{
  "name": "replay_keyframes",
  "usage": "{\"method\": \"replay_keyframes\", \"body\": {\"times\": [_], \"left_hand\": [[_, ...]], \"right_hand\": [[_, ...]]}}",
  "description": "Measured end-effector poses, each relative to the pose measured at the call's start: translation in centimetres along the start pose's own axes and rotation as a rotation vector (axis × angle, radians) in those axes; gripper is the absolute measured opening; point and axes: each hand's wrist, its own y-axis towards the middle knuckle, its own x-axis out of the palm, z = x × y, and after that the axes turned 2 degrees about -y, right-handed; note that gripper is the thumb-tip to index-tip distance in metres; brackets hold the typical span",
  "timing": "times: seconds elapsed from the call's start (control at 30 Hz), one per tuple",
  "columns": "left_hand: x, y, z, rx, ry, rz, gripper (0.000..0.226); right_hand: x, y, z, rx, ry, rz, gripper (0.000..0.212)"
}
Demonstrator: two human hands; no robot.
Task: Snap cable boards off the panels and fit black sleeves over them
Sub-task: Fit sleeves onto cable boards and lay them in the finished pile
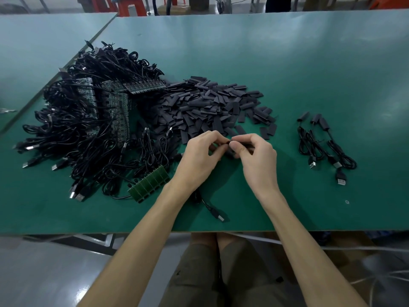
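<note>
Two hands meet low centre over the worktop [287, 63], just in front of the sleeve pile [210, 105]. Left hand [199, 155] has its fingers [215, 136] curled, pinching what is likely a snapped-off board. The board itself is hidden, and its cable [210, 207] trails back under the wrist. Right hand [256, 156] pinches a black sleeve [229, 142] tip to tip against the left.

Step in hand, by my read: sleeve being started over the board end. How far on, cannot tell.

Part-used panel [150, 183] lies just left of the left forearm, at the edge of the big cable heap [88, 129]. A few done cables [321, 145] sit well apart on the right.

Next likely calls for keeping the sleeve mouth open and square to the board, pushing it fully over, then laying the piece with the done cables.
</note>
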Motion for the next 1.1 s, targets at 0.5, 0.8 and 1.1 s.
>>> {"method": "replay_keyframes", "body": {"times": [0.5, 0.8, 1.1], "left_hand": [[0.02, 0.07, -0.02, 0.044, -0.102, 0.076, 0.009], [-0.06, 0.13, 0.1, 0.036, -0.207, 0.074, 0.004], [0.02, 0.14, 0.1, 0.021, -0.219, 0.044, 0.002]], "right_hand": [[-0.53, 0.29, 0.43, 0.009, 0.426, -0.009, 0.026], [-0.82, 0.35, 0.63, 0.007, 0.47, -0.058, 0.012], [-0.67, 0.35, 0.73, -0.007, 0.453, -0.032, 0.011]]}}
